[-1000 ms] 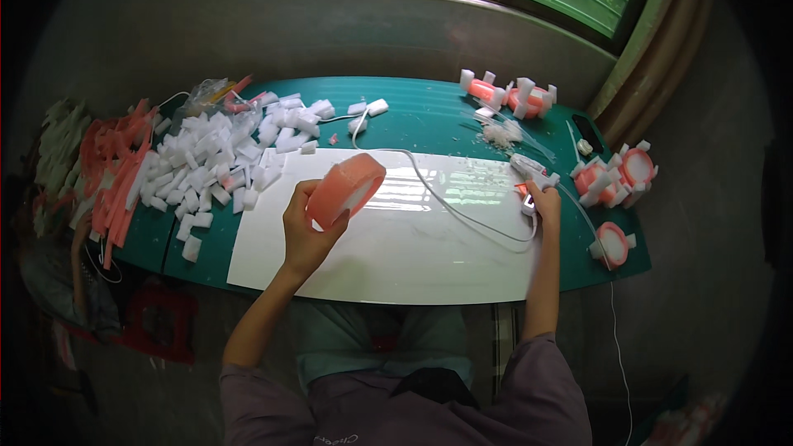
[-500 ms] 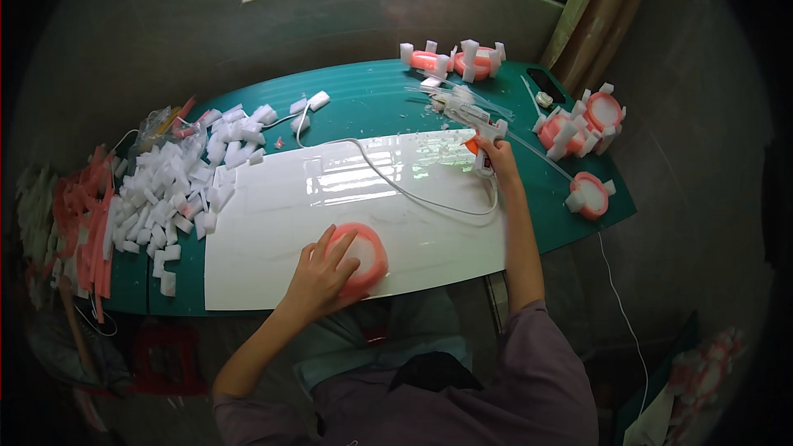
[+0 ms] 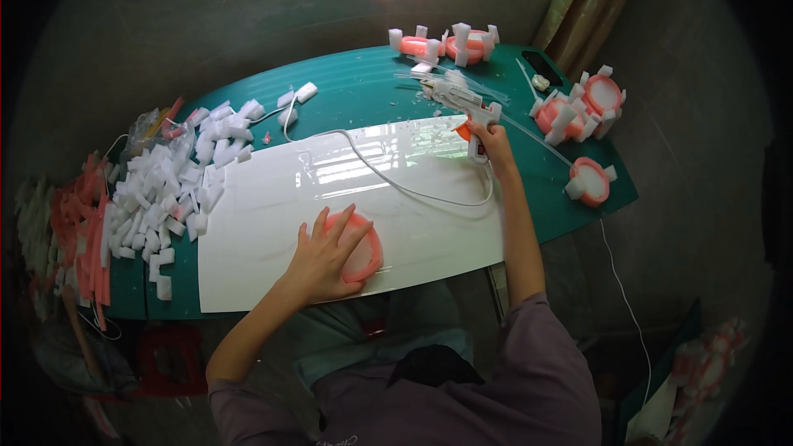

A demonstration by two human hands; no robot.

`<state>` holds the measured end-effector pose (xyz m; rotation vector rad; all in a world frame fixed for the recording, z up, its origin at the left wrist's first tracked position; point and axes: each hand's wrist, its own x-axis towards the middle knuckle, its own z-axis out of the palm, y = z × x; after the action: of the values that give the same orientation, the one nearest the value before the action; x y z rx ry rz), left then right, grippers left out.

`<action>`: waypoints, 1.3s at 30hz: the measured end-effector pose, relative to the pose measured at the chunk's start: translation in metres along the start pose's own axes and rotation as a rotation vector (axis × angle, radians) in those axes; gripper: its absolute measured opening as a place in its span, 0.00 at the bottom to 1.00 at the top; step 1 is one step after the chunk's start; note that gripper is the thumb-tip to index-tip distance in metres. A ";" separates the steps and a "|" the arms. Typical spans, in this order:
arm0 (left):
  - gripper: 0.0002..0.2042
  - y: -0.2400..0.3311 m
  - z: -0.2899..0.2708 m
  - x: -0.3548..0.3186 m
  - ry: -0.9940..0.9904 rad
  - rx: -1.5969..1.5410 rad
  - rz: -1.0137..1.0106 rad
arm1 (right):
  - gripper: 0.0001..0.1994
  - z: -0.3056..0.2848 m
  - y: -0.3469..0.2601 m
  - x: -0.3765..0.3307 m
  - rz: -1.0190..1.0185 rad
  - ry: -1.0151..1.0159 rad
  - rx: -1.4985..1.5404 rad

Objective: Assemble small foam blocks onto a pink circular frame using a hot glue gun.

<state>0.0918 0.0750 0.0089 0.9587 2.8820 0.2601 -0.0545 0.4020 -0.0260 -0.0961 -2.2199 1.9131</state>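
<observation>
The person's left hand [image 3: 322, 263] lies with fingers spread over a pink foam ring [image 3: 375, 254], flat on a glossy white board [image 3: 268, 219] at the near side of the green table [image 3: 347, 87]. To the right, the right hand [image 3: 494, 147] grips a white glue gun [image 3: 454, 96], nozzle toward the far left, its white cord [image 3: 378, 172] looping across the board. White foam blocks [image 3: 149, 205] heap on the left beside pink strips [image 3: 80, 223]; block-studded pink rings [image 3: 603, 94] stand at the right.
</observation>
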 end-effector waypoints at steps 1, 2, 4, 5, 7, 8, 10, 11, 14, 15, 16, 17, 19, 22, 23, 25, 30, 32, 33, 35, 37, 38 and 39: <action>0.41 0.000 0.000 0.003 -0.002 -0.001 -0.001 | 0.16 0.000 0.000 0.000 -0.003 -0.003 -0.003; 0.41 0.001 0.000 0.007 -0.009 0.048 0.028 | 0.16 0.001 0.000 0.000 -0.001 -0.005 -0.003; 0.41 0.001 -0.002 0.014 -0.016 0.096 0.054 | 0.16 0.001 0.000 0.000 0.000 -0.010 -0.027; 0.40 0.000 -0.005 0.018 -0.052 0.032 0.055 | 0.16 0.001 0.001 0.000 -0.001 -0.011 -0.028; 0.38 -0.003 -0.006 0.021 -0.086 -0.032 0.054 | 0.17 0.000 0.004 0.001 0.026 0.001 -0.062; 0.36 -0.006 -0.004 0.022 -0.049 -0.069 0.047 | 0.17 -0.001 0.004 0.001 0.025 0.000 -0.061; 0.35 -0.012 -0.003 0.023 -0.012 -0.104 0.039 | 0.17 -0.001 0.004 0.002 0.035 -0.015 -0.049; 0.33 -0.016 -0.003 0.023 0.048 -0.112 0.014 | 0.17 0.000 0.004 0.001 0.035 -0.017 -0.049; 0.31 -0.031 -0.002 0.023 0.161 -0.080 -0.041 | 0.17 0.002 0.001 0.000 0.033 -0.015 0.026; 0.31 -0.036 -0.002 0.022 0.214 -0.039 -0.069 | 0.17 0.002 -0.002 -0.001 0.055 -0.030 0.102; 0.31 -0.040 -0.003 0.022 0.214 -0.041 -0.072 | 0.18 0.002 -0.002 -0.001 0.077 -0.045 0.178; 0.31 -0.044 -0.005 0.023 0.190 -0.050 -0.119 | 0.18 0.001 -0.002 -0.001 0.077 -0.047 0.177; 0.30 -0.049 -0.005 0.024 0.167 -0.060 -0.168 | 0.16 -0.002 0.001 0.002 0.166 -0.128 0.250; 0.29 -0.054 0.002 0.027 0.157 -0.042 -0.212 | 0.16 0.000 0.007 0.002 0.164 -0.226 0.405; 0.29 -0.056 0.005 0.026 0.170 -0.048 -0.208 | 0.16 0.005 0.003 -0.002 0.164 -0.231 0.406; 0.30 -0.057 0.007 0.022 0.182 -0.052 -0.210 | 0.15 0.017 -0.006 -0.011 0.094 -0.175 0.367; 0.30 -0.053 0.005 0.022 0.151 -0.049 -0.202 | 0.16 0.029 -0.001 -0.016 -0.010 -0.120 0.335; 0.30 -0.054 0.001 0.023 0.136 -0.078 -0.202 | 0.16 0.034 0.003 -0.015 -0.008 -0.124 0.353; 0.30 -0.055 0.000 0.024 0.123 -0.107 -0.196 | 0.16 0.032 0.002 -0.014 0.004 -0.136 0.323; 0.30 -0.063 -0.002 0.024 0.237 -0.272 -0.159 | 0.16 0.033 -0.007 -0.015 0.013 -0.126 0.314; 0.30 -0.069 -0.011 0.020 0.413 -0.520 -0.068 | 0.16 0.035 -0.016 -0.017 0.003 -0.111 0.299; 0.30 -0.074 -0.009 0.021 0.417 -0.511 -0.083 | 0.16 0.037 -0.017 -0.017 0.023 -0.076 0.295; 0.30 -0.080 -0.004 0.024 0.460 -0.714 -0.074 | 0.18 0.040 -0.020 -0.017 0.029 -0.079 0.316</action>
<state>0.0257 0.0258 -0.0036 0.7073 2.7773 1.5425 -0.0438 0.3566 -0.0143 -0.0034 -1.9397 2.2927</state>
